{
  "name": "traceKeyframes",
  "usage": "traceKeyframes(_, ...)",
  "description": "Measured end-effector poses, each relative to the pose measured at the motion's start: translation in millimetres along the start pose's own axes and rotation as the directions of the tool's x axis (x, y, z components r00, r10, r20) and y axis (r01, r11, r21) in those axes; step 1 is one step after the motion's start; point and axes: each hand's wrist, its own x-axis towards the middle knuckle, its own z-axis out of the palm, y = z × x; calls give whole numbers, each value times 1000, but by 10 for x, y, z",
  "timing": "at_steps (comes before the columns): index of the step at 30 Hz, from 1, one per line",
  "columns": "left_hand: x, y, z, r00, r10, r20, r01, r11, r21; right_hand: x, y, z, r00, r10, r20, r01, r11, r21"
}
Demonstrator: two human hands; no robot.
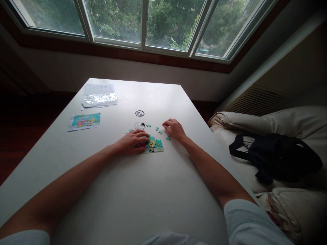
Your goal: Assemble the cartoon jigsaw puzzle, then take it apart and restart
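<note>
The left hand (134,141) is lying palm down, its fingers loosely extended over the left part of a partly assembled jigsaw puzzle (156,145). The puzzle's right part is showing beside those fingertips, with a yellow figure standing out against green. The right hand (174,129) is resting beyond and to the right of the puzzle, thumb and index finger drawing close together; whether they are gripping a piece I cannot tell.

Loose green pieces (160,132) are lying between the two hands, another piece (168,138) is sitting just on the near side of the right hand, and a few more are peeking out along the far edge of the left hand.

Straight beyond the left hand's fingers, two round black-and-white shapes (140,125) are sitting one behind the other; whether they are openings or flat discs is staying unclear. To the left of the left hand, a colourful picture sheet (85,120) is lying flat, and farther beyond it a shiny clear plastic wrapper (99,99) is covering part of some papers (98,89); its contents I am not making out.

Both hands are working over a white table (127,190). Well to the right of the right hand, a pale sofa (235,119) is holding a dark bundle (278,158) with a strap-like loop.
</note>
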Motion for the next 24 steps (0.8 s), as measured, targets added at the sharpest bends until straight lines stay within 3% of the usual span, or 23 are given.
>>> traceKeyframes(8,-23,-30,20,1000,-6,-8,6,1000,-12,46,212,-171,993,111,-40,-113,992,-55)
traceKeyframes(17,-32,-38,10,1000,-11,-5,11,1000,-20,67,304,-279,968,225,111,-206,965,-161)
traceKeyframes(24,-26,-31,-3,1000,-16,12,16,1000,-1,47,275,-268,952,243,183,-197,951,-239)
